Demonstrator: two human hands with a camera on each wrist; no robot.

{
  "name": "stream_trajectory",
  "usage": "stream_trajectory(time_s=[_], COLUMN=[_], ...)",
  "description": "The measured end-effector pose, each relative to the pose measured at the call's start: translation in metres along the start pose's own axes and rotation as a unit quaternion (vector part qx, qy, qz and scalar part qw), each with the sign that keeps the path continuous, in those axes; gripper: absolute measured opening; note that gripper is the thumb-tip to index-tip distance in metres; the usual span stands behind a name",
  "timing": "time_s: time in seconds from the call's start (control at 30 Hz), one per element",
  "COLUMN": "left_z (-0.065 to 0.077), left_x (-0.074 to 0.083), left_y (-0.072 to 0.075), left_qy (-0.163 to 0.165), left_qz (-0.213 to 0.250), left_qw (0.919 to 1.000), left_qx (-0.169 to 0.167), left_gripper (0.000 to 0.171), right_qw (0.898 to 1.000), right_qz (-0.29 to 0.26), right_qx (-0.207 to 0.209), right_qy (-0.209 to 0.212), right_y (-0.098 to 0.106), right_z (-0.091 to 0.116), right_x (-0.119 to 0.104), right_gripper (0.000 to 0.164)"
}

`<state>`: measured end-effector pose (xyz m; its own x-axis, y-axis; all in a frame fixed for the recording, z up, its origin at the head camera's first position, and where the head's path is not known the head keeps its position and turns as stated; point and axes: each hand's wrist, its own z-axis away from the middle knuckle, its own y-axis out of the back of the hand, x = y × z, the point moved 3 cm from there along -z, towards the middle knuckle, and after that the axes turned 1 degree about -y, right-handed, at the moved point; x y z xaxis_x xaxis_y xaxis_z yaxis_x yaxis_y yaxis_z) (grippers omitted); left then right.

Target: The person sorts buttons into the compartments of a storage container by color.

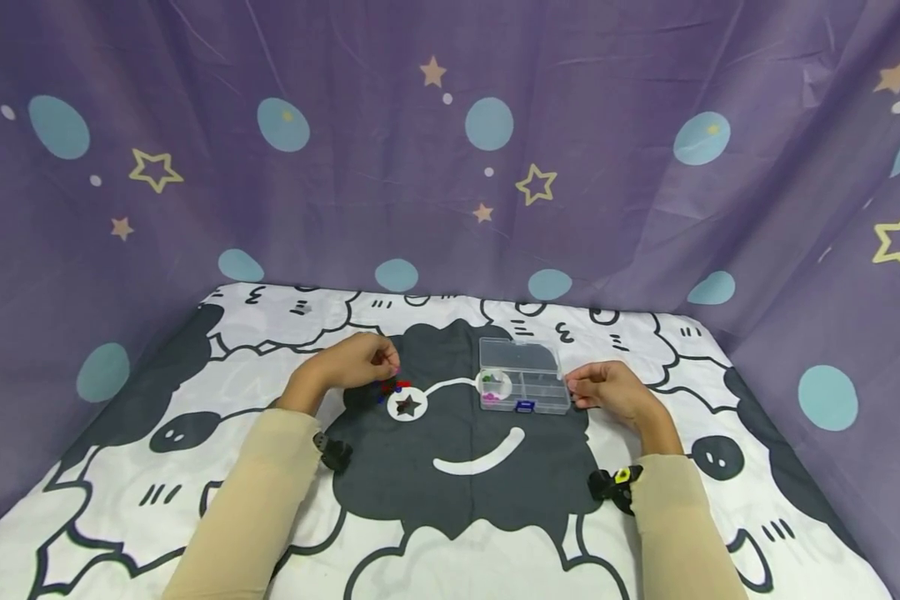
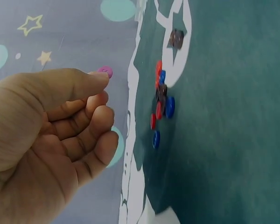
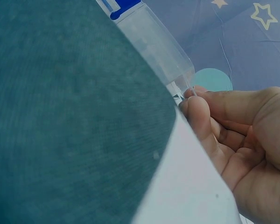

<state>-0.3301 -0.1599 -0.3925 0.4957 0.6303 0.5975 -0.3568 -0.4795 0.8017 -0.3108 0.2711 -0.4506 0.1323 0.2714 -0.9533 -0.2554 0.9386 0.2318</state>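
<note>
My left hand (image 1: 354, 362) is raised over the left of the dark cloud print, pinching a small pink button (image 2: 105, 71) between thumb and forefinger. Below it lies a loose cluster of red, blue and dark buttons (image 2: 170, 107). A clear plastic compartment box (image 1: 547, 409) stands to the right with its lid (image 1: 516, 356) swung back. Green pieces (image 1: 487, 379) and pink pieces (image 1: 490, 397) sit in its left compartments. With thumb and fingers, my right hand (image 1: 611, 390) holds the box's right end, which the right wrist view shows close up.
A brown button or small stack (image 2: 176, 39) lies apart from the cluster, on the printed white circle. The box's blue latch (image 1: 525, 407) faces me. A cloth with cloud prints (image 1: 465, 492) covers the table, and a purple curtain (image 1: 390, 200) hangs behind it.
</note>
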Motion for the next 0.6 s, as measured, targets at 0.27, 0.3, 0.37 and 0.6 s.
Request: stream_trajectory(time_s=[0.27, 0.3, 0.37, 0.6], left_z=[-0.013, -0.015, -0.02, -0.039], left_x=[0.011, 0.012, 0.015, 0.031], left_y=[-0.009, -0.01, -0.013, -0.019], left_qy=[-0.019, -0.02, -0.022, -0.028], left_qz=[0.009, 0.007, 0.003, -0.005], left_qw=[0.9998, 0.9998, 0.9998, 0.9995], left_qx=[-0.001, 0.0, 0.0, -0.01], left_gripper=[0.005, 0.005, 0.004, 0.007], right_qw=[1.0, 1.0, 1.0, 1.0], right_qz=[-0.005, -0.004, 0.0, 0.005], right_qx=[-0.006, -0.008, -0.008, -0.005], right_qy=[0.004, 0.004, 0.004, 0.005], right_y=[-0.001, -0.001, -0.001, 0.001], right_z=[0.0, 0.0, 0.0, 0.0], right_x=[0.003, 0.003, 0.003, 0.002], right_gripper=[0.025, 0.026, 0.026, 0.027])
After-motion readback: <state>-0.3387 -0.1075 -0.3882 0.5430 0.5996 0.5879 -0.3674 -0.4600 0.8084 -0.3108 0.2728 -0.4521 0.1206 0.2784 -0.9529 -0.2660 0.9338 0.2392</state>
